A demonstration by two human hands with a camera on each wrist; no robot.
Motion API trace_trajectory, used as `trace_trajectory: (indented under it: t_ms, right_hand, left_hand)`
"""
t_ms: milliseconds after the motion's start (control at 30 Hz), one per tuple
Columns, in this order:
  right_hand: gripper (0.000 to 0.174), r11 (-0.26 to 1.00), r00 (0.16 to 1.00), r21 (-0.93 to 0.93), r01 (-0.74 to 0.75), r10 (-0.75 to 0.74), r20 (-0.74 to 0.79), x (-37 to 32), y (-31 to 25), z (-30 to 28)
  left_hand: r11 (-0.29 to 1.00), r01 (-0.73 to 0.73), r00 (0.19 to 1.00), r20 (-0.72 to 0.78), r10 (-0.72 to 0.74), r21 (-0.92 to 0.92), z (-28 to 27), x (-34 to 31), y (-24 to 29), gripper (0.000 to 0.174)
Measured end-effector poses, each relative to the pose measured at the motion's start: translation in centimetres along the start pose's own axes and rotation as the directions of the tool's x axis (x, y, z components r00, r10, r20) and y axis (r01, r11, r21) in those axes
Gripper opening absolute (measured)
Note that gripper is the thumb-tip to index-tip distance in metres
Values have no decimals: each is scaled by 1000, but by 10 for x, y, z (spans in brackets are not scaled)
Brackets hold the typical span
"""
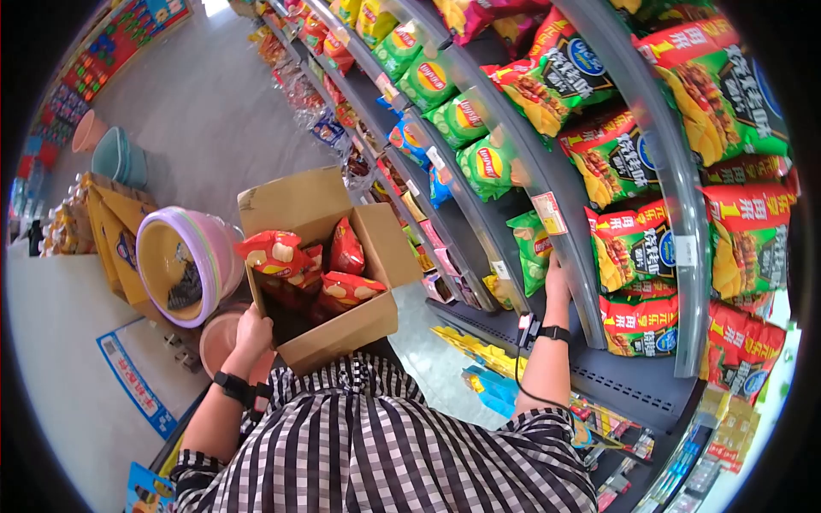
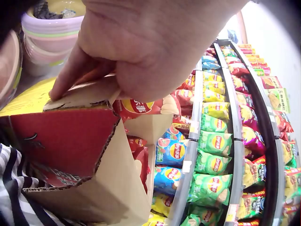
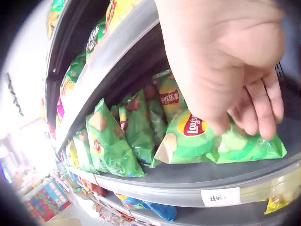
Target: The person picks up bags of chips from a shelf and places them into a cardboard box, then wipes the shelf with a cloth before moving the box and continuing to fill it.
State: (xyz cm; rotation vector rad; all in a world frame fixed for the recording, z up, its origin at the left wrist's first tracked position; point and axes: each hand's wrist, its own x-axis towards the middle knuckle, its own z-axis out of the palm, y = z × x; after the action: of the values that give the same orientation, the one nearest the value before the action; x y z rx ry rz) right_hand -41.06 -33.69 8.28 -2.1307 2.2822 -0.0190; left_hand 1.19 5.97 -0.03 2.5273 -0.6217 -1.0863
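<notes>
My left hand [image 1: 251, 332] grips the near left edge of an opened cardboard box [image 1: 342, 338], held against the checked shirt. In the left wrist view the fingers bend over the folded flap [image 2: 80, 96]. Inside the box are several red chip bags [image 1: 349, 289]. At the shelf, my right hand [image 3: 230, 70] has its thumb and loosely spread fingertips on a green chip bag [image 3: 188, 141], which lies along the shelf's front. More green chip bags [image 3: 110, 141] stand beside it, further along the same shelf.
Curved shelf rails [image 1: 676, 197] with price tags rise at the right, with red-and-green chip bags [image 1: 629, 244] above. Stacked plastic basins [image 1: 184, 265] stand left of the box. Grey floor [image 1: 201, 94] stretches beyond. A lower shelf [image 1: 629, 385] juts out near the right forearm.
</notes>
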Motion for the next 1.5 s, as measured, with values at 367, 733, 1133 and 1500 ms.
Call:
trace_trajectory:
  t_ms: [367, 733, 1133, 1500]
  right_hand:
    - [66, 979, 973, 152, 135, -160, 167, 15, 10, 7]
    - [48, 998, 998, 63, 2, 2, -65, -14, -6, 8]
    - [54, 373, 873, 896, -242, 487, 33, 28, -84, 47]
    - [56, 485, 931, 831, -271, 352, 98, 48, -96, 52]
  left_hand:
    - [997, -40, 999, -34, 42, 66, 15, -1, -13, 37]
    - [1000, 7, 1000, -13, -7, -26, 12, -3, -26, 37]
    - [1000, 0, 1000, -31, 0, 5, 9, -5, -14, 37]
    - [1000, -23, 999, -28, 24, 16, 11, -4, -4, 42]
